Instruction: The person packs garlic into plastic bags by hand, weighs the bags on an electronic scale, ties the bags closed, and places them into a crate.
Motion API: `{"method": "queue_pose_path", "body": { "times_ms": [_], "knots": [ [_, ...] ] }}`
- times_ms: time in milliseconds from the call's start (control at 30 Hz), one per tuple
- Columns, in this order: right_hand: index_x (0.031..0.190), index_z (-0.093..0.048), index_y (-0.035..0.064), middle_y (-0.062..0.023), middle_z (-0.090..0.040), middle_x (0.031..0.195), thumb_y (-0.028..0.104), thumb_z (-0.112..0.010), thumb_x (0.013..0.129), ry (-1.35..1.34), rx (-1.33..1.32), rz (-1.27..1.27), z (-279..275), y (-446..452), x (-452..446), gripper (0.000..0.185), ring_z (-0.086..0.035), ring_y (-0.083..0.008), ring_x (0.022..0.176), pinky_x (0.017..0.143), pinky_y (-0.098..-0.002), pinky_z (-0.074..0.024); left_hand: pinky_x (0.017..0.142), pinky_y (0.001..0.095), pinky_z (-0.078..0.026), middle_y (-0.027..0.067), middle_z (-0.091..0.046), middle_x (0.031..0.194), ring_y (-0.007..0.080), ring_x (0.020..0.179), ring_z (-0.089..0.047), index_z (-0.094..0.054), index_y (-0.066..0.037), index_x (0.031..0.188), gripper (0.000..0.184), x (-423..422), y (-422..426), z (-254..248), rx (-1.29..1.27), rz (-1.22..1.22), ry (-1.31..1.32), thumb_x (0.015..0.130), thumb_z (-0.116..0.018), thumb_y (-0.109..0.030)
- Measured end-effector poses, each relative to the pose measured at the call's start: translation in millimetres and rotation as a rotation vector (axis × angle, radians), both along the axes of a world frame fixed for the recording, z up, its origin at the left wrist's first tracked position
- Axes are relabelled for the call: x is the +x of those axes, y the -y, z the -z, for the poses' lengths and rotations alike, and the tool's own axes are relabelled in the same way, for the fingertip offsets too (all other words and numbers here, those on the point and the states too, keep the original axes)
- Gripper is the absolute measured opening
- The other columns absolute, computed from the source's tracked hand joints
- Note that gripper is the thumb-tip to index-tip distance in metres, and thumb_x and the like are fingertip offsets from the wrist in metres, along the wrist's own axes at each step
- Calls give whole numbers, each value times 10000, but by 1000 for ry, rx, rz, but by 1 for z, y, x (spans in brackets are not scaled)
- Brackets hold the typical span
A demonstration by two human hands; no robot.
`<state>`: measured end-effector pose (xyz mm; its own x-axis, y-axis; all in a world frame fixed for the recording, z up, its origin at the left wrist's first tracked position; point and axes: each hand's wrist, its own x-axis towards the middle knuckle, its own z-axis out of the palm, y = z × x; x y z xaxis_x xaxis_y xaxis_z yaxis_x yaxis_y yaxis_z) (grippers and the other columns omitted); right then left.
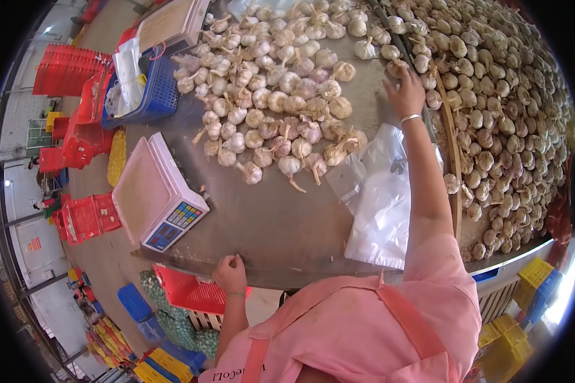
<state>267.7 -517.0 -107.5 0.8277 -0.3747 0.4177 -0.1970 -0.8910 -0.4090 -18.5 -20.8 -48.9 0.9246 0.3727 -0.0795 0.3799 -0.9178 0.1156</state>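
Note:
My right hand [405,94] reaches to the far right of the metal table, its fingers and thumb around a garlic bulb [397,67] beside the dark divider strip. My left hand [230,274] rests at the table's near edge with its fingers curled in; nothing shows in it. A broad pile of garlic bulbs [262,96] lies on the middle of the table. Beneath my right forearm is a stack of clear plastic bags [383,210]. A much larger heap of garlic [505,121] fills the right side, behind a wooden strip [450,147].
A pink digital scale [150,185] stands at the table's left, with another scale [172,22] behind it. The blue basket [150,96] between them holds plastic bags. Red crates [86,217] stand on the floor to the left; a red crate [191,293] is below the near edge.

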Motion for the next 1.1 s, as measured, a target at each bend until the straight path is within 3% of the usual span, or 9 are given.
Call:
{"method": "queue_pose_path", "body": {
  "times_ms": [100,200,267,467,600,700,900,1033,1100],
  "knots": [
    [1196,-494,51,-233,-430,1265,348,-637,756,-90,549,-249,7,-37,-14,550,-438,-355,1154,933,-384,-387,632,397,-414,92,-599,711,294,692,-570,-609,-61,681,167,-5,-6,9,-30,3,44,734,-627,-218],
    [1169,-516,49,-195,-477,1243,235,-601,809,117,308,-227,-17,-60,-59,414,-481,-362,1112,918,-367,-393,627,398,-416,96,-603,714,293,692,-572,-609,-62,679,164,-6,-11,9,-63,3,91,733,-629,-215],
    [1120,-542,43,-181,-530,1147,181,-607,799,144,386,-217,-38,-74,-105,355,-527,-339,1022,881,-378,-414,626,398,-418,98,-605,716,294,692,-572,-609,-63,679,162,-7,-8,7,-81,0,103,733,-629,-215],
    [1158,-462,32,-189,-467,1175,257,-733,654,-72,270,-218,-17,-97,-255,615,-437,-381,1078,926,-439,-352,634,401,-423,97,-611,720,304,700,-577,-617,-82,689,165,-12,-12,13,-75,17,183,736,-627,-240],
    [820,-587,39,-145,-550,1005,159,-708,643,-160,187,-389,-11,-82,-303,246,-521,-335,917,810,-421,-416,641,412,-421,86,-619,749,297,719,-585,-623,-94,732,184,-18,-18,20,-91,47,192,744,-621,-277],
    [773,-579,37,-130,-575,917,142,-687,666,-146,322,-435,-9,-60,-310,185,-550,-320,835,748,-394,-446,658,400,-429,87,-614,800,285,765,-582,-619,-82,769,165,-15,-15,19,-150,89,155,752,-621,-246],
    [722,-576,46,-106,-575,883,126,-678,669,-150,358,-498,-22,-44,-313,141,-550,-307,845,772,-375,-443,724,372,-442,133,-586,839,301,804,-559,-584,-9,812,134,28,103,-7,-638,591,355,784,-600,-140],
    [740,-577,51,-98,-575,832,102,-659,690,-123,310,-590,-8,-36,-312,109,-553,-298,829,751,-373,-447,866,398,-403,171,-531,1106,329,1025,-506,-546,-58,1048,314,52,201,-11,-607,995,310,799,-603,-242],
    [736,-574,43,-111,-574,795,82,-650,701,-159,504,-478,-7,-34,-312,92,-562,-304,779,678,-368,-455,954,454,-321,201,-410,1262,382,1159,-391,-493,-92,1178,462,60,242,1,-563,1111,250,804,-583,-349]
  ]
}}
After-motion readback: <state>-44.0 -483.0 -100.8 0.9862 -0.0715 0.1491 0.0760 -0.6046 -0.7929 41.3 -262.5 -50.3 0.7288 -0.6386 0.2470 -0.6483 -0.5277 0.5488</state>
